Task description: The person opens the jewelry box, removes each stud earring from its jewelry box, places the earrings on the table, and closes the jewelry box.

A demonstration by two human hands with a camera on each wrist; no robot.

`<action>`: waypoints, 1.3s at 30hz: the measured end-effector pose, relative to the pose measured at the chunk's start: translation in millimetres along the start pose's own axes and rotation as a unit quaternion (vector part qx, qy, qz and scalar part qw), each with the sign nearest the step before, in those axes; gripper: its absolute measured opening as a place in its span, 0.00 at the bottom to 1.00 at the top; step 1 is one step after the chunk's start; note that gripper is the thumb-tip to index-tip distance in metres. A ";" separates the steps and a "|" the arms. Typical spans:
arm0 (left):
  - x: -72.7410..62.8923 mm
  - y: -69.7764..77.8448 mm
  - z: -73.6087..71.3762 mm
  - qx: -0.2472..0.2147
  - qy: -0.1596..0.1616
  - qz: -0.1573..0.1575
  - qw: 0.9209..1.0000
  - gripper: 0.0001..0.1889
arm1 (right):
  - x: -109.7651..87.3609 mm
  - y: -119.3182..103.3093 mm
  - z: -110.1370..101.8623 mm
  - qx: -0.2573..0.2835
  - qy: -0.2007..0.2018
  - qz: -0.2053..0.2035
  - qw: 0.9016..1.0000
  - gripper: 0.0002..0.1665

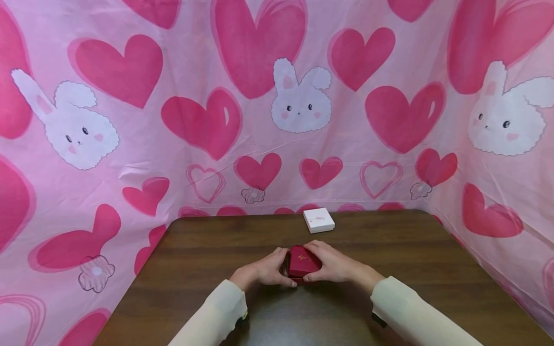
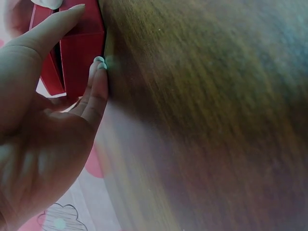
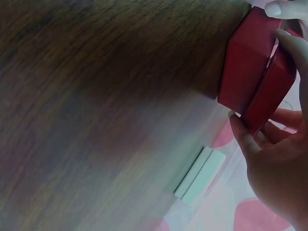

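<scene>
A small red box (image 1: 298,279) with gold marking on its lid (image 1: 305,262) is on the table between both hands. My left hand (image 1: 270,267) grips the box from the left, its thumb on the near side and its fingers partly hidden behind. From the right, my right hand (image 1: 333,263) holds the lid between thumb and fingers. In the left wrist view a dark gap runs between the lid (image 2: 49,72) and the box base (image 2: 82,57). The right wrist view shows the lid (image 3: 275,86) slightly tilted on the base (image 3: 245,57).
A flat white box (image 1: 319,220) with small pink-red print lies behind the red box, near the far edge of the brown wooden table (image 1: 207,240). Pink cloth (image 1: 298,154) with hearts and rabbits hangs around the table's back and sides.
</scene>
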State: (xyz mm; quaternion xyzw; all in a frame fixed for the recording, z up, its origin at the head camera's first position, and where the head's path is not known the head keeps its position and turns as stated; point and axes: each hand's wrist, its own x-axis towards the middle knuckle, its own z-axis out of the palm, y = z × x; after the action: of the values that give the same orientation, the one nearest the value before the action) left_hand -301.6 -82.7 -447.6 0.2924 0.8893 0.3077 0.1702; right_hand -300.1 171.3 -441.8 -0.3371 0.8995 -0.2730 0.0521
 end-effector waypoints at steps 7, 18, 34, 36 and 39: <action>1.5 -0.7 -1.1 -0.010 -0.003 -0.011 1.000 0.42 | -1.5 -1.6 -2.6 0.006 -0.010 0.016 1.000 0.51; 0.7 -2.6 -1.0 -0.021 -0.004 -0.013 1.000 0.40 | -2.7 -3.3 -4.9 0.007 -0.013 0.011 1.000 0.50; 2.1 -3.5 -0.7 -0.024 -0.007 -0.002 1.000 0.36 | -7.4 -0.3 -9.9 0.008 -0.021 0.019 1.000 0.50; 1.8 -3.6 -1.1 -0.028 -0.008 -0.001 1.000 0.35 | -7.2 -0.4 -10.5 0.012 -0.023 0.021 0.999 0.50; 0.3 -2.9 -2.4 -0.041 -0.011 -0.002 0.999 0.35 | -7.0 -1.0 -11.4 0.014 -0.026 0.022 0.999 0.50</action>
State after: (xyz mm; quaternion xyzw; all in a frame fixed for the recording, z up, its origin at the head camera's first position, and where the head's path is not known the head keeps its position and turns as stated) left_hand -304.2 -85.5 -447.6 0.2865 0.8748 0.3401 0.1922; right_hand -297.4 180.4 -432.3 -0.3232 0.9011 -0.2759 0.0863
